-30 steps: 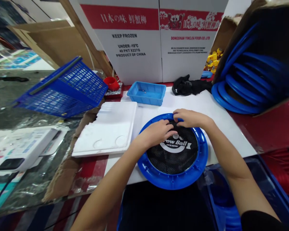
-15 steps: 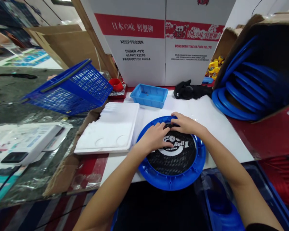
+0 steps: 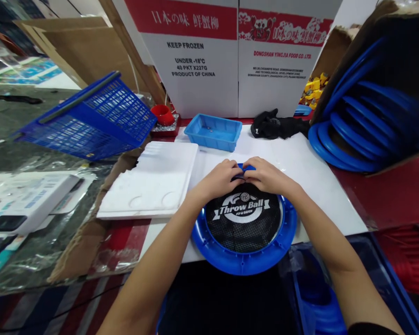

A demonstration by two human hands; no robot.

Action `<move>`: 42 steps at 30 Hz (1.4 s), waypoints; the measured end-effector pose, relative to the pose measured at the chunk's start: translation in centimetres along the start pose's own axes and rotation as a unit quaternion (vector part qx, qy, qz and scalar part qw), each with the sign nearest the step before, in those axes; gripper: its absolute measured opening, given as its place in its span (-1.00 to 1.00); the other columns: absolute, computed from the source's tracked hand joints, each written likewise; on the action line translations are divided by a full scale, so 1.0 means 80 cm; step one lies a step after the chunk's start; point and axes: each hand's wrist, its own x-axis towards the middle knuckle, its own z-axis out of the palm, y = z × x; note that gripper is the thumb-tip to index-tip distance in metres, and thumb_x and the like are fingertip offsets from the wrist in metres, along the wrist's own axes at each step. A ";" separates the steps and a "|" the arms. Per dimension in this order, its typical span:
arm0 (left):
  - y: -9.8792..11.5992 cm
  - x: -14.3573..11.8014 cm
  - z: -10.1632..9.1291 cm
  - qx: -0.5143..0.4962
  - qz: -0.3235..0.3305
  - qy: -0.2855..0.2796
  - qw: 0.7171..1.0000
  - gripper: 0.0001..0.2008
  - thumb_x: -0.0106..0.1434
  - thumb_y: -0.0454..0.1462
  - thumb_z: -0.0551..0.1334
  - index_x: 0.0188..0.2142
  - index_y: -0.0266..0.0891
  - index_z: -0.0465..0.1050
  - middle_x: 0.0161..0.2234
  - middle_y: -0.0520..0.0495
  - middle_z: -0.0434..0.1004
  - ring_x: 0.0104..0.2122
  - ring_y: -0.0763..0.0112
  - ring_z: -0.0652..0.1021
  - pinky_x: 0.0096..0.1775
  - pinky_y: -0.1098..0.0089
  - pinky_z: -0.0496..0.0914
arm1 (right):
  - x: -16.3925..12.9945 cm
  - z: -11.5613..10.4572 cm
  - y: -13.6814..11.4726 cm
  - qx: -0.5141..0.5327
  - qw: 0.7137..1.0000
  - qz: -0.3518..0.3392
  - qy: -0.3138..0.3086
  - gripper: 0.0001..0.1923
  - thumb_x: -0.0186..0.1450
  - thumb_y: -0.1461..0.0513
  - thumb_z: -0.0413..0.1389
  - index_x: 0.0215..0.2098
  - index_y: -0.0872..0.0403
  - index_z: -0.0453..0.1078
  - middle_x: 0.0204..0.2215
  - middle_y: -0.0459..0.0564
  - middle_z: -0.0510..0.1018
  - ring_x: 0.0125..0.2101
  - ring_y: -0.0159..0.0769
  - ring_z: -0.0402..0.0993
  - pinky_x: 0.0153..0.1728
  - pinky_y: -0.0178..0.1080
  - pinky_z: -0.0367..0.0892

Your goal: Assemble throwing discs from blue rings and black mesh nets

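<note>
Both the left hand [image 3: 219,179] and right hand [image 3: 268,177] pinched the blue disc [image 3: 244,253] at its twelve o'clock rim, fingers pressed together, on the white counter [image 3: 300,158]; it looked light, stiff-rimmed, with soft mesh.

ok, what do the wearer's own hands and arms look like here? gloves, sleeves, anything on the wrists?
Both hands are bare: no gloves on the left hand or the right hand. No watch, band or ring shows on either. The forearms are uncovered up to the bottom edge of the picture. Only at the lower right corner does a dark sleeve edge show on the right arm. No sleeve is visible on the left arm.
</note>
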 end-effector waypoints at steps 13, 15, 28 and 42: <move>0.009 -0.010 0.010 -0.207 -0.056 0.102 0.971 -0.94 0.36 -0.29 0.32 -0.20 -0.14 0.45 -0.25 -0.01 0.63 -0.21 0.26 0.60 -0.10 0.24 0.46 | -0.002 -0.021 -0.010 0.122 0.989 0.089 -0.004 -0.87 0.44 0.29 0.19 -0.11 0.00 0.59 -0.20 -0.04 0.70 -0.20 -0.22 0.56 -0.09 -0.18 0.35; 0.009 -0.009 0.012 -0.184 -0.050 0.108 0.976 -0.94 0.37 -0.36 0.26 -0.22 -0.16 0.47 -0.24 -0.02 0.64 -0.20 0.26 0.60 -0.08 0.23 0.47 | -0.002 -0.023 -0.005 0.137 0.986 0.093 -0.007 -0.87 0.44 0.28 0.19 -0.14 0.01 0.61 -0.22 -0.03 0.71 -0.20 -0.21 0.59 -0.07 -0.17 0.37; -0.002 -0.006 0.026 -0.092 -0.055 0.127 0.986 -0.76 0.43 -0.38 0.21 -0.08 -0.24 0.69 -0.09 -0.19 0.69 -0.05 0.16 0.65 0.11 0.13 0.53 | 0.004 0.003 0.000 0.037 0.986 0.162 -0.003 -0.70 0.52 0.24 0.09 0.04 -0.03 0.68 -0.01 0.05 0.77 -0.02 -0.04 0.67 0.06 -0.05 0.48; 0.001 -0.003 0.027 -0.089 -0.095 0.109 0.985 -0.66 0.47 -0.37 0.13 -0.01 -0.18 0.71 -0.02 -0.18 0.65 0.01 0.14 0.62 0.15 0.12 0.53 | 0.008 0.010 0.005 0.046 0.983 0.177 0.022 -0.66 0.51 0.26 0.09 0.05 -0.03 0.70 -0.02 0.07 0.77 -0.03 -0.04 0.67 0.07 -0.05 0.48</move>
